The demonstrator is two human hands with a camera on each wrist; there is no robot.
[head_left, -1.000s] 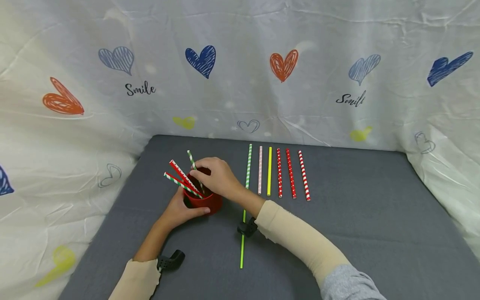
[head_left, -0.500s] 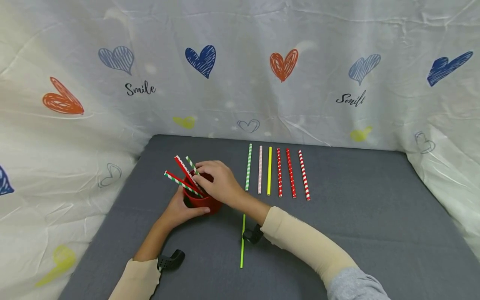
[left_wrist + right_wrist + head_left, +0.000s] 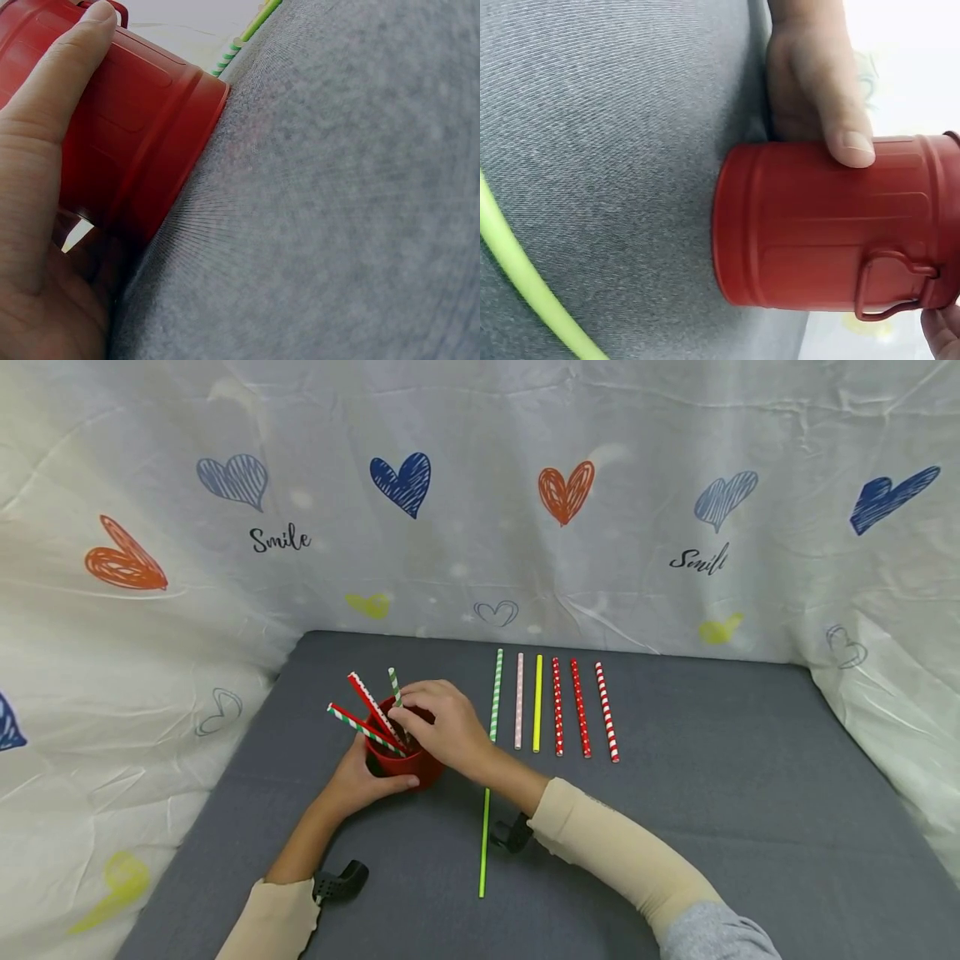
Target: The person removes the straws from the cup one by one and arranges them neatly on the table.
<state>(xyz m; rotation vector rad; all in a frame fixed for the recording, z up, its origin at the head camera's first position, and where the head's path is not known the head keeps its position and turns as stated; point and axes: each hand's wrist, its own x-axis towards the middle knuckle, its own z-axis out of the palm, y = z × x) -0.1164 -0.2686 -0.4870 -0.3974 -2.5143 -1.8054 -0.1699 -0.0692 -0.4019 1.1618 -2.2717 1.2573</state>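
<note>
A red metal pot (image 3: 408,768) stands on the grey cloth, left of centre, with a small wire handle on its side in the right wrist view. My left hand (image 3: 360,783) grips it around the lower left, thumb across the front. Inside lean a white-dotted red straw (image 3: 367,696) and, further left, a green-and-white striped straw (image 3: 348,719) beside a red one. Over the rim, my right hand (image 3: 450,727) pinches another green-and-white striped straw (image 3: 393,681) between thumb and fingers. The lower ends of the straws are hidden in the pot.
Right of the pot lies a row of straws: pale green striped (image 3: 497,693), pink (image 3: 519,702), yellow (image 3: 537,703), two dotted red (image 3: 558,706) and one striped red (image 3: 607,712). A lime green straw (image 3: 483,852) lies nearer. A white curtain (image 3: 465,568) hangs behind the cloth-covered table (image 3: 712,777).
My right hand has lowered the striped straw a little, and its top has swung right to stand more upright. The dotted red straw has shifted in the pot. My left hand stays put.
</note>
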